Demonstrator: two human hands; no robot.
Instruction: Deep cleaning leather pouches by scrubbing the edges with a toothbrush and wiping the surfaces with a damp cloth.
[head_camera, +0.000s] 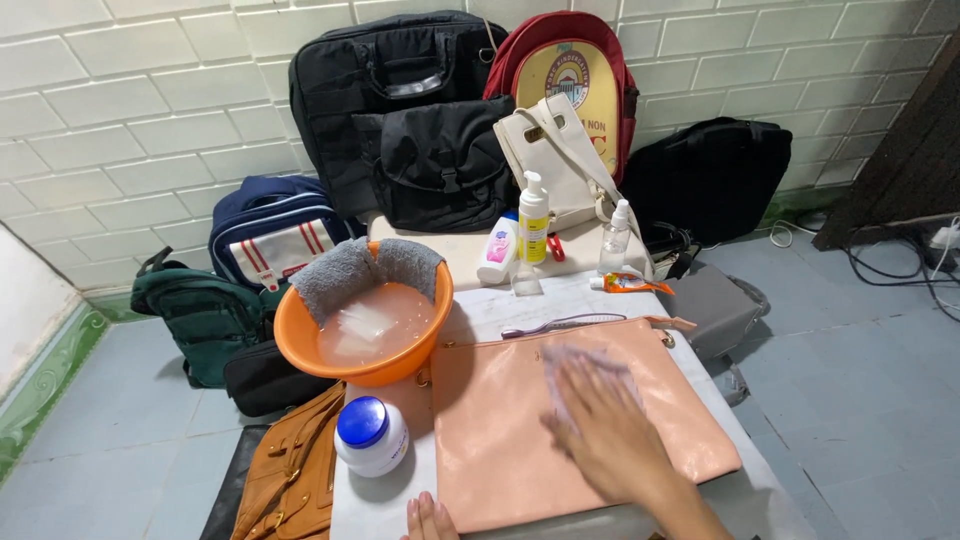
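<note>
A flat pink leather clutch bag (500, 440) lies on the small white table (500, 305). My right hand (600, 430) presses a thin pale wipe (570, 360) flat against the bag's upper right part; the hand is blurred. Only the fingertips of my left hand (430, 520) show at the bottom edge, resting by the bag's lower left corner with nothing in them. A white jar with a blue lid (370, 437) stands just left of the bag.
An orange basin (420, 345) of cloudy water with a grey cloth (365, 268) over its rim sits at the table's left. Bottles (533, 220) stand behind. A tan bag (290, 475) hangs off the left edge. Several backpacks and bags (420, 120) lean against the tiled wall.
</note>
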